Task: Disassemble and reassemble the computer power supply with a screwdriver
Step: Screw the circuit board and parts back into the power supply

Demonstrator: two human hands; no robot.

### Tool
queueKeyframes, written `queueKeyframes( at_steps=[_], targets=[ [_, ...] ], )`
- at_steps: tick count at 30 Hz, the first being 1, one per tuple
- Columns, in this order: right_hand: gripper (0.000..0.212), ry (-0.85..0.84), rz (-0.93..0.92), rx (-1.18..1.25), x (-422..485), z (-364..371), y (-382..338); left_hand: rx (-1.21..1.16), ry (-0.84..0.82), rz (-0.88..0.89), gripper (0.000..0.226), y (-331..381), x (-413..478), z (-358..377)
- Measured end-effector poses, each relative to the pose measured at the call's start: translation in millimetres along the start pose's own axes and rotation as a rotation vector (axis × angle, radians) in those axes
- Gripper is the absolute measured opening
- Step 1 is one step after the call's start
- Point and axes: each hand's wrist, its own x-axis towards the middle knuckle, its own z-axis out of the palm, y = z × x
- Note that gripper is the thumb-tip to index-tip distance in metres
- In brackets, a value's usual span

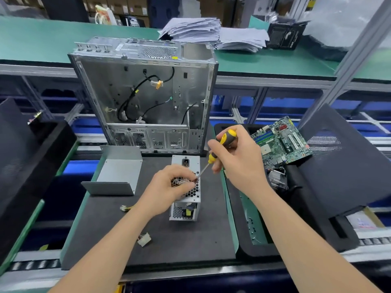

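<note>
A silver power supply (186, 210) stands on end on the dark mat (179, 246), its honeycomb grille facing up. My left hand (171, 187) grips it over the grille, fingers curled near the screwdriver tip. My right hand (237, 159) holds a yellow and black screwdriver (224, 142) by the handle. Its shaft slants down left to the grille's right edge. The supply's bent metal cover (118, 172) lies apart to the left. White cable connectors (144, 239) trail on the mat in front.
An open computer case (146, 96) stands upright behind the mat. A green motherboard (283, 140) rests in a black tray at right, beside a black side panel (347, 166). Another black tray (31, 155) sits at left. Paper stacks (211, 32) lie on the far green shelf.
</note>
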Motion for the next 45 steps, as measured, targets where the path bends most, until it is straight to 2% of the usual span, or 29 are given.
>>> queueKeyframes(
  at_steps=[6,16,19,24,30,32,34,35,37,39,42,45],
  targets=[
    [0.019,-0.050,-0.010,0.008,2,-5,-3,-0.031,0.012,-0.114,0.013,2,6,1],
    [0.019,-0.133,-0.064,0.052,10,-11,0,-0.173,0.126,-0.176,0.013,12,9,7],
    [0.024,-0.190,-0.069,0.061,13,-12,1,-0.135,0.120,-0.212,0.013,15,12,8],
    [0.026,-0.215,-0.096,0.019,17,-12,1,-0.020,0.107,-0.217,0.021,18,13,8],
    [0.022,-0.237,-0.093,-0.028,18,-13,2,0.104,-0.066,-0.159,0.042,17,9,-6],
    [0.022,-0.254,-0.095,-0.045,18,-14,2,0.073,0.009,-0.141,0.048,14,5,-8],
    [0.022,-0.283,-0.087,-0.051,18,-15,2,0.040,0.130,-0.232,0.049,10,3,-8],
    [0.021,-0.301,-0.082,-0.057,18,-14,2,0.047,0.136,-0.325,0.051,9,1,-9],
    [0.021,-0.342,-0.079,-0.084,18,-13,2,0.013,0.026,-0.539,0.063,7,-1,-12],
    [0.021,-0.379,-0.077,-0.102,17,-10,3,-0.178,-0.063,-0.674,0.062,6,-3,-11],
    [0.022,-0.421,-0.080,-0.127,14,-6,4,-0.441,-0.031,-0.719,0.051,4,-5,-6],
    [0.022,-0.440,-0.082,-0.158,11,-4,6,-0.587,0.004,-0.762,0.050,4,-6,-2]
  ],
)
